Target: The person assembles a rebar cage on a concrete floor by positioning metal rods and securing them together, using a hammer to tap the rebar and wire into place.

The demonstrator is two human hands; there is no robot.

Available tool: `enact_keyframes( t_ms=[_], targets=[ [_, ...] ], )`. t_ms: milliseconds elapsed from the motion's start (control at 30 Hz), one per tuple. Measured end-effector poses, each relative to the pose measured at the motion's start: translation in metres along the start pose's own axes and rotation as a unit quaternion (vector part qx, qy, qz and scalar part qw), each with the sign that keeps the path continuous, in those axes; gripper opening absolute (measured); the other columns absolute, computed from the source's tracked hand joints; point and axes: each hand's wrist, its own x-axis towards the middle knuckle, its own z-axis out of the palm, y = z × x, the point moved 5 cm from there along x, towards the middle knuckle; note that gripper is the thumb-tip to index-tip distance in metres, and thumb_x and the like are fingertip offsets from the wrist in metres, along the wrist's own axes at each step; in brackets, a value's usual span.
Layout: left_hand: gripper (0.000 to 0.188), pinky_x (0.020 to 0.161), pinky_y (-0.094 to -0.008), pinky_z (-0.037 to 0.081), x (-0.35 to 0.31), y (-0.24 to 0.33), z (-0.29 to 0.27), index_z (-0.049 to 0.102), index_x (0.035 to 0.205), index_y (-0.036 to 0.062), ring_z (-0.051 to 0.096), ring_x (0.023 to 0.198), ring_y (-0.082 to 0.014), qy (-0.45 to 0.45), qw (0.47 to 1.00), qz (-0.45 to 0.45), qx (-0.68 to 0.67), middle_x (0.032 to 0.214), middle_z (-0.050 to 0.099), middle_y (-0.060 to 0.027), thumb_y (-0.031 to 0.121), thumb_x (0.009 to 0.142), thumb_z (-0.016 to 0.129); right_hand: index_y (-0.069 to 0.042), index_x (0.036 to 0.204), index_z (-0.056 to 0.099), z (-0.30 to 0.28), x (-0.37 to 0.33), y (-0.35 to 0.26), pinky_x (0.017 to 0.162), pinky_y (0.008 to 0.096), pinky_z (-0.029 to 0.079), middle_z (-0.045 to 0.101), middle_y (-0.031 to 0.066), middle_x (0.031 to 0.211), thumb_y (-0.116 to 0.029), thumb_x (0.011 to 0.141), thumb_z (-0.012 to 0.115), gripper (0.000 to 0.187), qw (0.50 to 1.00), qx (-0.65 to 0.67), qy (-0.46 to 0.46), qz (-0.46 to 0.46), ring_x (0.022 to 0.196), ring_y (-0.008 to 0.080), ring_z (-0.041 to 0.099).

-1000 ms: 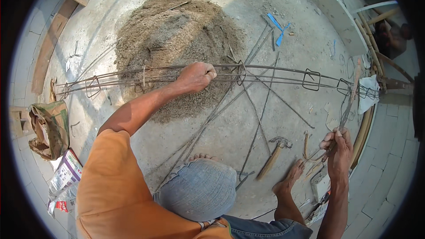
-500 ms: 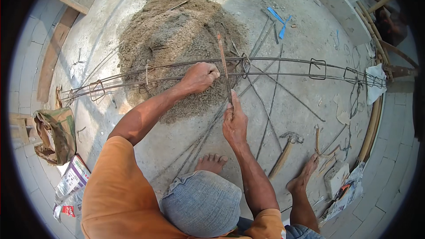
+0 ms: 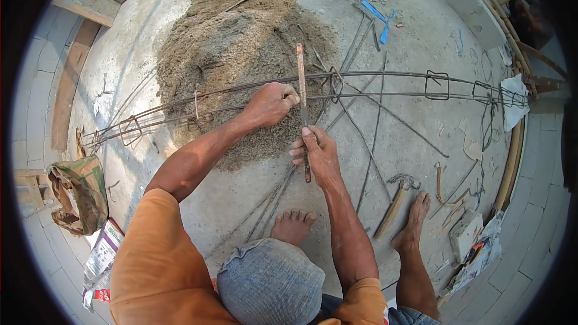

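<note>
Left hand (image 3: 274, 103): closed in a fist over the cage, fingers curled in at its rods; anything small inside my grip is hidden.
Right hand (image 3: 319, 153): closed on the bar, thumb laid along its front, some fingers showing past its left side.
Bar (image 3: 301, 69): narrow and straight, orange-brown at its far end; it crosses in front of the rods just right of my left fist, its near end sticking out below my right hand. I cannot tell whether it touches the rods.
Cage (image 3: 385, 74): long thin rods running across in front of me, over the sand (image 3: 211, 36), the right end by a white cloth (image 3: 513, 111).
Loops (image 3: 427, 85): bent wire, spaced along the cage on both sides of my hands.
Loose rods (image 3: 409, 127): crossing one another on the floor (image 3: 337, 229) beyond and under the cage.
Hammer (image 3: 390, 210): lying between my bare feet (image 3: 293, 227), nearer the right one.
Blue strip (image 3: 384, 35): on the floor, beyond the cage.
Sack (image 3: 84, 189): to my left, mouth open.
</note>
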Motion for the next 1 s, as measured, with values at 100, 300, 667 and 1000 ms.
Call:
enact_keyframes(
  t_ms=[100, 300, 667, 1000],
  targets=[
    [0.026, 0.061, -0.0358, 0.041, -0.001, -0.007, -0.003, 0.067, 0.092, -0.0015, 0.051, 0.064, -0.0158, -0.001, 1.0, -0.004, -0.012, 0.065, 0.056, -0.0101, 0.023, 0.088, 0.058, -0.002, 0.134, 0.044, 0.01, -0.002, -0.015, 0.049, 0.0302, 0.051, 0.059, 0.0099, 0.083, -0.015, 0.098, 0.046, 0.039, 0.998, -0.023, 0.041, -0.039, 0.065, 0.0164, 0.063],
    [0.027, 0.063, -0.0353, 0.043, 0.003, 0.003, 0.001, 0.066, 0.09, -0.0022, 0.053, 0.067, -0.0162, -0.001, 1.0, 0.015, 0.015, 0.07, 0.059, -0.0122, 0.024, 0.089, 0.059, -0.007, 0.143, 0.036, 0.014, -0.009, -0.028, 0.051, 0.0413, 0.05, 0.059, 0.0176, 0.085, -0.002, 0.083, 0.056, 0.063, 0.802, -0.453, 0.2, -0.334, 0.061, 0.0278, 0.064],
    [0.025, 0.064, -0.0359, 0.044, 0.002, -0.004, 0.002, 0.066, 0.091, -0.0013, 0.056, 0.068, -0.0183, 0.019, 1.0, 0.021, -0.013, 0.073, 0.063, -0.0129, 0.022, 0.089, 0.057, -0.002, 0.145, 0.029, 0.043, -0.009, -0.029, 0.044, 0.0347, 0.049, 0.055, 0.0118, 0.084, -0.006, 0.075, 0.064, 0.079, 0.731, -0.6, 0.236, -0.222, 0.059, 0.0234, 0.063],
    [0.024, 0.063, -0.0389, 0.046, 0.003, 0.005, -0.006, 0.067, 0.089, 0.002, 0.059, 0.067, -0.0233, 0.031, 0.999, 0.01, -0.008, 0.073, 0.064, -0.0136, 0.024, 0.086, 0.058, -0.004, 0.145, 0.03, 0.044, -0.004, -0.047, 0.046, 0.0343, 0.05, 0.055, 0.012, 0.084, -0.006, 0.072, 0.065, 0.081, 0.73, -0.612, 0.227, -0.202, 0.058, 0.0238, 0.062]
  ],
)
